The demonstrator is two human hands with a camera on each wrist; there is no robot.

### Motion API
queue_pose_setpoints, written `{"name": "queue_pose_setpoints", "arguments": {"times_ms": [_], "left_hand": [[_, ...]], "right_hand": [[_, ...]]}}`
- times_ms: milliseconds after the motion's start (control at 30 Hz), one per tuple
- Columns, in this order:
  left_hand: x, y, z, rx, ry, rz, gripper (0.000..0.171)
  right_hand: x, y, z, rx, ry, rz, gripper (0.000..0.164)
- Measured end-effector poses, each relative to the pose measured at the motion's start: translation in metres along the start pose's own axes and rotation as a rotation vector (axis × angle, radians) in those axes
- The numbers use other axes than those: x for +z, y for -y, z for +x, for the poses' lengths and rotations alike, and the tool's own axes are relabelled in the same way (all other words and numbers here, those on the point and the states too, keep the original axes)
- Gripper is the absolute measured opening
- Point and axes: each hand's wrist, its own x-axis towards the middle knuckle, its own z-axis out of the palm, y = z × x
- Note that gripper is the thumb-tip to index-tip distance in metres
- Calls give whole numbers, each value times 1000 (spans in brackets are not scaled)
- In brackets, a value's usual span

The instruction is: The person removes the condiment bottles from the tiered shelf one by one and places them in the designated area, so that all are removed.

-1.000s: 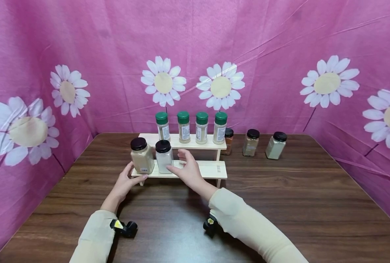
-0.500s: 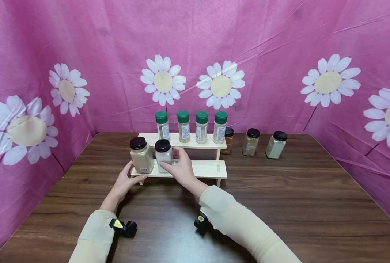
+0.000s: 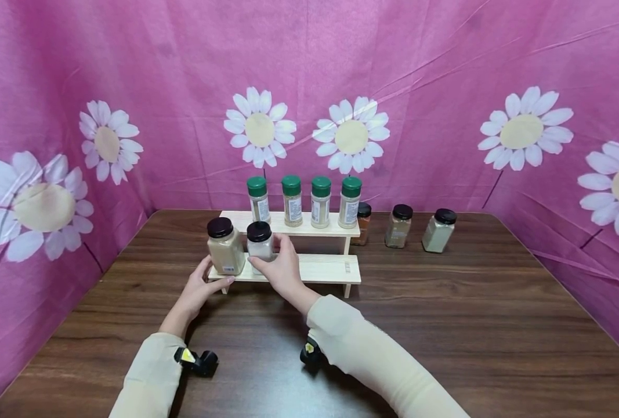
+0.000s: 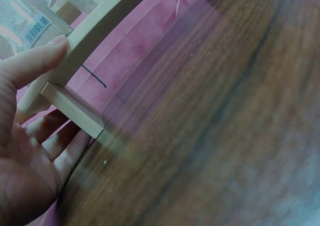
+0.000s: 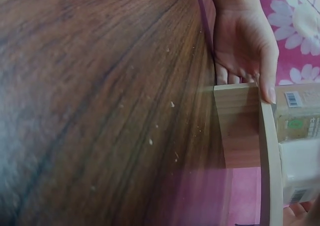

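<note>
A two-tier wooden spice rack stands on the table. On its lower tier, at the left, is a large jar of beige powder with a dark lid; beside it stands a jar of white powder with a black lid. My left hand holds the left end of the lower tier; in the left wrist view its thumb lies at the shelf edge and the fingers reach underneath. With thumb in front and fingers at its right side, my right hand grips the white powder jar, partly hiding it.
Several green-capped shakers line the upper tier. Behind the rack's right end is a partly hidden jar of reddish spice. Farther right stand a brown spice jar and a pale green one. A pink flowered cloth hangs behind.
My right hand has moved left and closed round the white powder jar, from beside it with fingers apart. The left hand keeps its place on the rack.
</note>
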Motion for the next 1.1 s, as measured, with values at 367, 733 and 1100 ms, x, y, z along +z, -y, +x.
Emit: {"name": "queue_pose_setpoints", "arguments": {"times_ms": [367, 733, 1100], "left_hand": [[1, 0, 1, -2, 1, -4, 71], [0, -2, 2, 4, -1, -9, 71], [1, 1, 1, -3, -4, -19, 72]], "right_hand": [[9, 0, 0, 7, -65, -47, 53], [10, 3, 2, 8, -95, -53, 48], [8, 4, 0, -6, -98, -23, 45]]}}
